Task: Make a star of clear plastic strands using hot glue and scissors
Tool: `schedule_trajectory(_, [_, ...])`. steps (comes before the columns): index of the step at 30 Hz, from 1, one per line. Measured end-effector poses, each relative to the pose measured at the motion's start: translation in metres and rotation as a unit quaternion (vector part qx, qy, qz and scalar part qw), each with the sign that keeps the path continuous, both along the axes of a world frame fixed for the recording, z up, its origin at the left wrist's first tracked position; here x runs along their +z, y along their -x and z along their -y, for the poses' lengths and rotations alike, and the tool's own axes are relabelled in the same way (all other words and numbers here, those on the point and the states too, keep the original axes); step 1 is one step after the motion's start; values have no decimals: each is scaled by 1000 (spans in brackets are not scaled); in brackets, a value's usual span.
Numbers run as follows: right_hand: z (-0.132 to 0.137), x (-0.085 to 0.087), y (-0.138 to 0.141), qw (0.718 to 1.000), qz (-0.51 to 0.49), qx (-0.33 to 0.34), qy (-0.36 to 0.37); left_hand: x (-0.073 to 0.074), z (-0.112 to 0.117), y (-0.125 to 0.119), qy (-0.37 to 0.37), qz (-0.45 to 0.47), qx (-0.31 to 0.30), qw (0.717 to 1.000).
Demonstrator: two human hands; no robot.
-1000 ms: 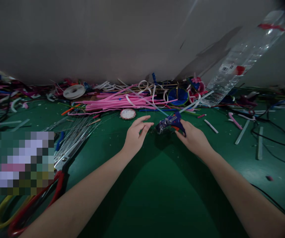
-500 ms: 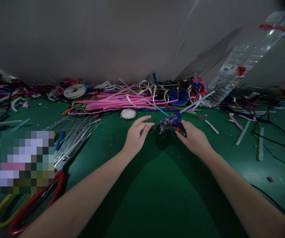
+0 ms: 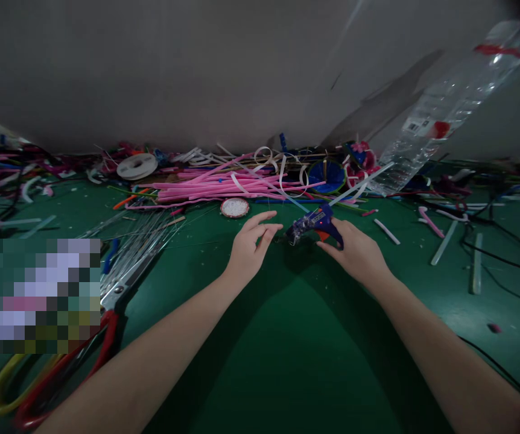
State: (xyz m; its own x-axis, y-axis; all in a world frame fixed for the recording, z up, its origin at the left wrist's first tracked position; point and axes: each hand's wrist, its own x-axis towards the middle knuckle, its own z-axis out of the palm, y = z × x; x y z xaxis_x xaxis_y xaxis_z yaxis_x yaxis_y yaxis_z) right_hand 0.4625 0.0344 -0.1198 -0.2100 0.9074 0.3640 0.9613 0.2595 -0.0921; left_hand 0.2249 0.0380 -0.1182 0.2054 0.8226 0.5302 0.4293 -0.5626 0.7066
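Observation:
A blue hot glue gun (image 3: 318,222) with an orange trigger (image 3: 323,236) and a small red light is held in my right hand (image 3: 359,250). Its dark nozzle end, coated with clumped glue strands, points left. A clear glue stick (image 3: 363,184) sticks out of its back. Just left of the nozzle, my left hand (image 3: 247,244) pinches thumb and forefinger together, with another finger stretched out above them. Whatever is between those fingertips is too small to make out. Behind that hand lies a small round lid (image 3: 234,208) with white stuff in it.
Pink pipe cleaners (image 3: 210,188), white curled strips and a white spool (image 3: 137,166) line the wall. Red-handled scissors (image 3: 114,328) lie left, beside thin clear strands. A plastic bottle (image 3: 441,114) leans at right. Loose glue sticks (image 3: 476,264) and black cables (image 3: 499,256) lie below it.
Very little differs. The glue gun has shifted slightly to the right, and a bit more of its orange trigger shows by my right hand. The left hand keeps its pinch.

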Motion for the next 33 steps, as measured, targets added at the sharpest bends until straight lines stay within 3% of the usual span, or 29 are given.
schedule_trajectory(21, [1,4,-3,998,-13,-48,-25,-2,-1,0,2,4,1,1000])
schedule_trajectory(33, [-4,10,-21,991,-31,-130,0,-1,0,0,1,6,-3,1000])
